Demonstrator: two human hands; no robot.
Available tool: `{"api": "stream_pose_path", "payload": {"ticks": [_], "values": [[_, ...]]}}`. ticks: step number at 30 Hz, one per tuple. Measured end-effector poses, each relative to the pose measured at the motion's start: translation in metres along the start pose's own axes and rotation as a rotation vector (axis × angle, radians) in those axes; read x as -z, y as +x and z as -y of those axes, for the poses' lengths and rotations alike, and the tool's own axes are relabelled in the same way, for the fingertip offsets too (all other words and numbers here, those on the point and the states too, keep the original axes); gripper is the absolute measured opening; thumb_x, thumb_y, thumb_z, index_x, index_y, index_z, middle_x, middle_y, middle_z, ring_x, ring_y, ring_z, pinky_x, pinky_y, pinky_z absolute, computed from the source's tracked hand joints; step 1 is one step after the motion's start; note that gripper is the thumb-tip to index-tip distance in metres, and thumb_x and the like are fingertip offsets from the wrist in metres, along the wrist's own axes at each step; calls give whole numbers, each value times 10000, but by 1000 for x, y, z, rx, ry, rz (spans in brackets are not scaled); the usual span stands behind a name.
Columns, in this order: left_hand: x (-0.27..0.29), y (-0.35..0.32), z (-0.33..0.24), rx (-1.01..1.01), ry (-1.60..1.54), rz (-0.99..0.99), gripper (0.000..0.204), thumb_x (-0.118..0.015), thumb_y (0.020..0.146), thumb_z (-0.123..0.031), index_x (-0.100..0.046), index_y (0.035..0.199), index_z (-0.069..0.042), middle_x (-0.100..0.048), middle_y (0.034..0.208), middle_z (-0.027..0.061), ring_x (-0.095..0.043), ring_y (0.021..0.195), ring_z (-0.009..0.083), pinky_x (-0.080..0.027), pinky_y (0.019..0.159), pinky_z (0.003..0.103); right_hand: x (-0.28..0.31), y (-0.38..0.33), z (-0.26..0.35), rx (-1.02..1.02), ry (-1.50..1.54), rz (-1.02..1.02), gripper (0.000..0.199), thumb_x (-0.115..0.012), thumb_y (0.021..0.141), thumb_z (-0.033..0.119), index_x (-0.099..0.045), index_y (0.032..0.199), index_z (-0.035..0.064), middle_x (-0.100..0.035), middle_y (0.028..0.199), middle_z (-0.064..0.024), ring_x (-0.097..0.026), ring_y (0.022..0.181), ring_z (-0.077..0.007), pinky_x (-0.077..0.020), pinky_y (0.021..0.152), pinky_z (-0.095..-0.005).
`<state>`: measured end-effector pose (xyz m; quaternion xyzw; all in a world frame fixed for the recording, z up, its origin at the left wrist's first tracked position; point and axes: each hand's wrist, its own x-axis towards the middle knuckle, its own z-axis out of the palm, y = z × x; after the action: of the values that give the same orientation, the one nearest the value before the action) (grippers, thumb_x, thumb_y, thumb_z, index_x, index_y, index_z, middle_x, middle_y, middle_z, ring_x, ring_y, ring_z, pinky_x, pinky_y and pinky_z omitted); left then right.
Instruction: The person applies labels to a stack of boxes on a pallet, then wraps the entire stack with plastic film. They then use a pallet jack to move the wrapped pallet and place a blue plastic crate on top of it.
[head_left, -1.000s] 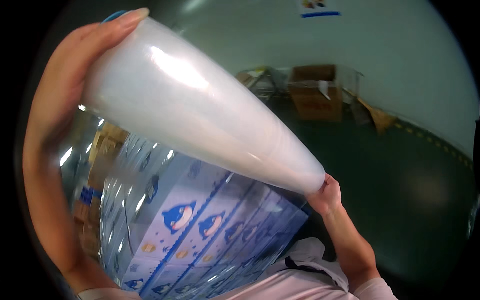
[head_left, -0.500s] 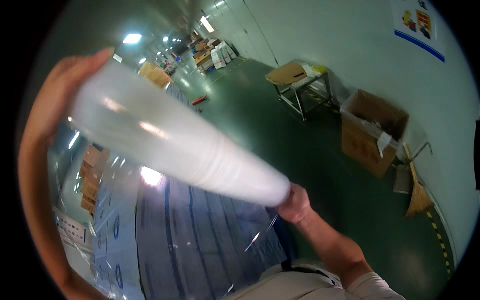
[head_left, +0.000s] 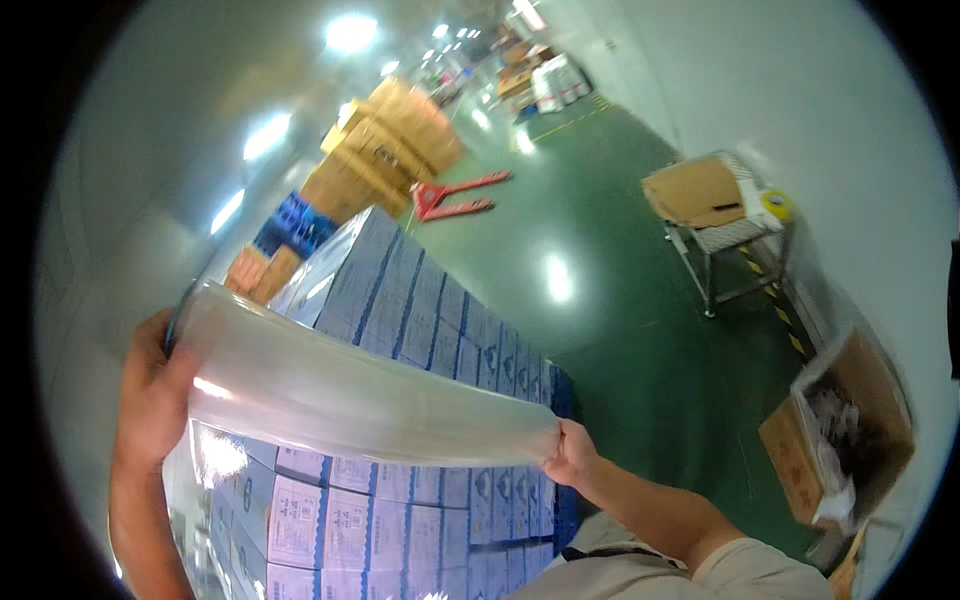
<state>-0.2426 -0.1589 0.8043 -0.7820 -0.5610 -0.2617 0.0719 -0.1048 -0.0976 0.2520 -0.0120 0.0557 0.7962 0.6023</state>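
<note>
A large roll of clear stretch film [head_left: 370,400] spans the view in front of me, its left end higher than its right. My left hand [head_left: 158,390] is wrapped round the left end, and my right hand [head_left: 572,452] grips the right end. Behind and below the roll rises a stack of white-and-blue cartons [head_left: 400,310]. A shiny sheet of film catches the light on the stack's left side, below the roll. Part of the stack is hidden by the roll.
A red pallet jack [head_left: 430,200] stands on the green floor beyond the stack, near large brown cartons [head_left: 385,150]. Along the right wall are a metal stand [head_left: 712,235] holding flat cardboard and yellow tape [head_left: 777,205], and an open cardboard box [head_left: 800,460] with a plastic liner.
The roll has come down and its left end has dropped with my left hand. My view has turned, so the stack's far end and the whole pallet jack now show.
</note>
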Motion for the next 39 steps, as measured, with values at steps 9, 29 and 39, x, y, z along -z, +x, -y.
{"api": "stream_pose_path", "payload": {"ticks": [9, 29, 39], "values": [[-115, 185, 55, 242, 351, -141, 596, -569, 911, -506, -548, 1241, -10, -578, 1073, 96, -558, 1004, 208, -422, 912, 314, -48, 205, 143, -367, -131, -295, 321, -362, 936, 197, -620, 1025, 27, -661, 967, -95, -639, 909, -222, -512, 839, -370], [-447, 714, 184, 506, 271, 94, 564, -605, 852, -562, -659, 788, -4, -571, 612, 39, -576, 583, 131, -447, 558, 278, -102, 794, 396, -629, -382, -436, 432, -318, 979, 385, -600, 1122, 91, -645, 1103, -74, -605, 1019, -230, -476, 835, -383], [-523, 763, 267, 536, 232, 113, 507, -726, 797, -386, -547, 1124, -43, -551, 1043, 196, -511, 1104, 353, -335, 1013, 516, -38, 1028, 387, -1369, -272, 146, 777, -333, 903, 687, -570, 1214, 16, -652, 1157, -108, -647, 1023, -210, -525, 848, -368]]}}
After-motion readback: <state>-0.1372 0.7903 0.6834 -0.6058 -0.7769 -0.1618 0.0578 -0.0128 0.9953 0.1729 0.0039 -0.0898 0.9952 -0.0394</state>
